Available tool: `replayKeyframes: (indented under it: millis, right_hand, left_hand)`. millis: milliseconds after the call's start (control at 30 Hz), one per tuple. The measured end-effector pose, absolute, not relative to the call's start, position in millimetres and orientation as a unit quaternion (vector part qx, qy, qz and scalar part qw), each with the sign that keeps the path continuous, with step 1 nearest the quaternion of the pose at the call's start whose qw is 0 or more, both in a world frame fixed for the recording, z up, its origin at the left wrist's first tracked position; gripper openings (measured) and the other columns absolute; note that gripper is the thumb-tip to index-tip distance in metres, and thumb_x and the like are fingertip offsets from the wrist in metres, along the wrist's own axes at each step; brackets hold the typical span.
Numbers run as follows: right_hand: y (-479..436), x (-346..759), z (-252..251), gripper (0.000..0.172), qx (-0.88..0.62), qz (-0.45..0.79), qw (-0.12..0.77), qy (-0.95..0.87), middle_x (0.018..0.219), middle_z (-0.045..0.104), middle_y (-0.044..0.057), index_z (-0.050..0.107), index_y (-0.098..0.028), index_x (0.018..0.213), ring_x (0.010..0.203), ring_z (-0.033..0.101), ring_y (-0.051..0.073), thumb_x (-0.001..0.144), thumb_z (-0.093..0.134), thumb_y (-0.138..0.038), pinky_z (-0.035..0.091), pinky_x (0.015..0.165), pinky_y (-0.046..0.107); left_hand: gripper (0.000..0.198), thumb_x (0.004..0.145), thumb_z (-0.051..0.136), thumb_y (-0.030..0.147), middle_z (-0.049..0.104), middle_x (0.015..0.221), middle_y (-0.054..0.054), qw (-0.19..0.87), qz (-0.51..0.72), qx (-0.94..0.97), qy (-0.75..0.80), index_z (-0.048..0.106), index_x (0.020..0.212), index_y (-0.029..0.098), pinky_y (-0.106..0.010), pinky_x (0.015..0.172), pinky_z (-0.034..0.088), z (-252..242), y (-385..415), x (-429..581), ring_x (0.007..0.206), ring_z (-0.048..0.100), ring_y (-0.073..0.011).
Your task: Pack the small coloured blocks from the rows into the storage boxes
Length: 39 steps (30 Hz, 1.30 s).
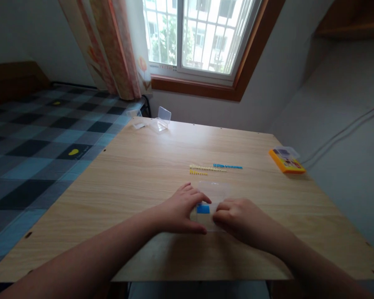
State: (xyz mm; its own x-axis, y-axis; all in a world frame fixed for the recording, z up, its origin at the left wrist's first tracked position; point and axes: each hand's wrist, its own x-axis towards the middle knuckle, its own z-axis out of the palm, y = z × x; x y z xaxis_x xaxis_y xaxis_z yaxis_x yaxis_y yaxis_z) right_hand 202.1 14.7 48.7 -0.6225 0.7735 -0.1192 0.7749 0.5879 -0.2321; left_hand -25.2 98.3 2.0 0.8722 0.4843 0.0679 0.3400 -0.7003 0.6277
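A clear plastic box [216, 227] with its lid [213, 187] raised on the far side lies near the front of the table. Inside it, toward the left, is a flat blue piece [202, 209]. My left hand [185, 209] rests at the box's left side, thumb and fingers spread around that end. At the right side, my right hand [233, 216] has its fingers curled together over the box; whatever they pinch is hidden. Just beyond the box, small pieces lie in rows: blue ones [227, 166], cream ones [208, 168] and yellow ones [198, 172].
Another clear box [159, 124] stands open at the far left of the wooden table [143, 174], near clear plastic parts [139, 125]. An orange-yellow case [286, 161] sits by the right edge. A checked bed [43, 141] adjoins the left side; a window [202, 37] is ahead.
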Motion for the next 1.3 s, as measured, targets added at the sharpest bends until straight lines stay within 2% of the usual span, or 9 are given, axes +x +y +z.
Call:
replayKeyframes:
  millis: [100, 233, 433, 533, 667, 833, 967, 1167, 1300]
  right_hand:
    - [19, 206, 39, 0.022, 0.423, -0.143, -0.007, 0.895, 0.083, 0.073, 0.001, 0.067, -0.018, 0.077, 0.071, 0.063, 0.014, 0.098, 0.061, -0.017, 0.035, 0.063, 0.028]
    - [20, 219, 35, 0.015, 0.419, -0.168, -0.060, 0.890, 0.088, 0.074, 0.000, 0.071, -0.022, 0.088, 0.075, 0.064, 0.013, 0.098, 0.061, -0.018, 0.036, 0.066, 0.027]
    - [21, 223, 24, 0.017, 0.437, -0.086, -0.073, 0.892, 0.080, 0.070, 0.000, 0.067, -0.020, 0.081, 0.070, 0.059, 0.015, 0.097, 0.062, -0.017, 0.032, 0.062, 0.029]
    - [19, 220, 22, 0.014, 0.420, -0.077, -0.086, 0.900, 0.083, 0.072, 0.002, 0.069, -0.020, 0.086, 0.072, 0.060, 0.015, 0.098, 0.061, -0.018, 0.032, 0.063, 0.030]
    - [15, 225, 31, 0.017, 0.433, -0.089, -0.123, 0.888, 0.087, 0.072, 0.003, 0.073, -0.021, 0.094, 0.076, 0.061, 0.016, 0.099, 0.057, -0.022, 0.034, 0.067, 0.029]
    - [15, 232, 36, 0.016, 0.430, -0.119, -0.079, 0.891, 0.077, 0.067, 0.000, 0.072, -0.023, 0.084, 0.067, 0.054, 0.014, 0.091, 0.059, -0.019, 0.030, 0.063, 0.030]
    - [17, 227, 29, 0.018, 0.442, -0.115, -0.063, 0.888, 0.073, 0.065, 0.000, 0.070, -0.021, 0.078, 0.063, 0.051, 0.013, 0.092, 0.059, -0.019, 0.027, 0.061, 0.030]
    - [16, 220, 21, 0.023, 0.460, -0.081, -0.096, 0.879, 0.072, 0.063, 0.001, 0.072, -0.020, 0.088, 0.062, 0.049, 0.012, 0.101, 0.054, -0.024, 0.026, 0.060, 0.030]
    - [15, 220, 21, 0.025, 0.457, -0.080, -0.106, 0.880, 0.072, 0.063, 0.001, 0.073, -0.020, 0.089, 0.063, 0.050, 0.012, 0.101, 0.052, -0.024, 0.027, 0.060, 0.030]
  left_hand:
    - [0.066, 0.067, 0.091, 0.054, 0.068, 0.120, -0.007, 0.313, 0.114, 0.916, 0.222, 0.066, 0.121, 0.025, -0.056, 0.120, 0.024, 3, 99, -25, 0.119, 0.057, -0.0330]
    - [0.066, 0.068, 0.091, 0.052, 0.068, 0.121, -0.006, 0.318, 0.111, 0.915, 0.221, 0.065, 0.123, 0.027, -0.057, 0.120, 0.023, 4, 99, -25, 0.120, 0.056, -0.0330]
    - [0.067, 0.068, 0.091, 0.053, 0.067, 0.121, -0.006, 0.320, 0.111, 0.914, 0.222, 0.065, 0.124, 0.027, -0.057, 0.121, 0.021, 3, 100, -26, 0.120, 0.056, -0.0326]
    - [0.066, 0.068, 0.091, 0.053, 0.068, 0.120, -0.005, 0.320, 0.112, 0.915, 0.220, 0.065, 0.123, 0.027, -0.056, 0.119, 0.025, 3, 100, -26, 0.119, 0.056, -0.0319]
    - [0.067, 0.067, 0.092, 0.053, 0.068, 0.120, -0.006, 0.318, 0.110, 0.915, 0.221, 0.065, 0.123, 0.026, -0.057, 0.120, 0.023, 2, 100, -25, 0.119, 0.057, -0.0321]
    - [0.068, 0.066, 0.092, 0.053, 0.068, 0.121, -0.006, 0.322, 0.109, 0.913, 0.226, 0.065, 0.122, 0.027, -0.058, 0.122, 0.020, 3, 99, -24, 0.121, 0.057, -0.0331]
    - [0.067, 0.066, 0.091, 0.054, 0.069, 0.120, -0.006, 0.324, 0.110, 0.912, 0.225, 0.066, 0.122, 0.026, -0.058, 0.122, 0.021, 4, 99, -24, 0.121, 0.057, -0.0332]
    - [0.066, 0.066, 0.091, 0.055, 0.069, 0.119, -0.006, 0.321, 0.111, 0.913, 0.224, 0.066, 0.121, 0.027, -0.058, 0.121, 0.022, 4, 99, -24, 0.120, 0.057, -0.0328]
    - [0.066, 0.066, 0.092, 0.053, 0.068, 0.118, -0.006, 0.321, 0.112, 0.913, 0.224, 0.066, 0.121, 0.026, -0.057, 0.121, 0.022, 5, 99, -24, 0.119, 0.057, -0.0324]
